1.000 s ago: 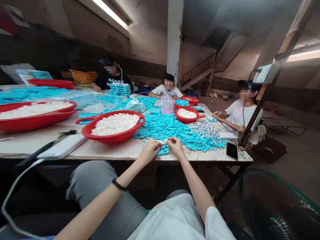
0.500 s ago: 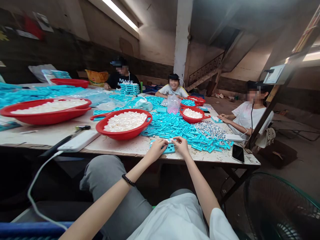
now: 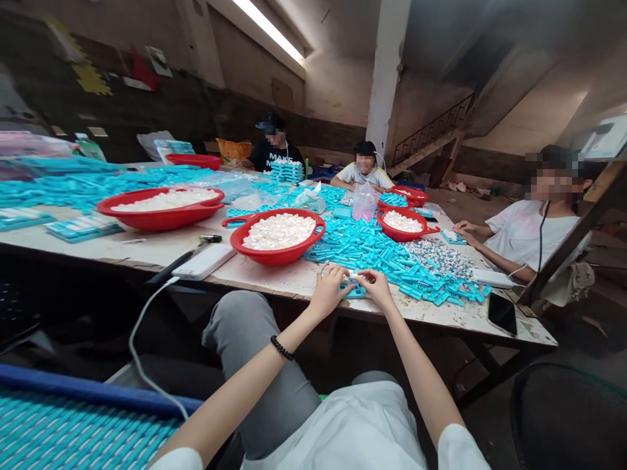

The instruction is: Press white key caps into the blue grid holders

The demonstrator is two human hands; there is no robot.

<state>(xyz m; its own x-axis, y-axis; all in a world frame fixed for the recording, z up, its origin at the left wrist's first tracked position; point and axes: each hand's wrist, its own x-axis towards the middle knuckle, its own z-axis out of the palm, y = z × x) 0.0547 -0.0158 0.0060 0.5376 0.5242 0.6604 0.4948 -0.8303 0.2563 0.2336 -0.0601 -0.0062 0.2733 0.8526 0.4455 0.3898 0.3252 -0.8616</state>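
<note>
At the table's (image 3: 249, 271) near edge, one blue tray (image 3: 354, 292) lay under my left hand (image 3: 326, 289) and right hand (image 3: 379, 290), fingers bent toward white pieces (image 3: 353, 274); whether either pinched one, I couldn't tell. Two white-filled red baskets (image 3: 277, 257) leftward, one phone (image 3: 501, 314) rightward. Blue heap (image 3: 357, 245) just beyond; bare tabletop left.

A blue slotted tray (image 3: 356, 292) topped with white pieces (image 3: 353, 275) lies on the table (image 3: 284, 277).

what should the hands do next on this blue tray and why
Probably press gently on the white pieces: the left hand and right hand are both at them, over the blue tray, and whether they sit fully in is too small to tell.
</note>
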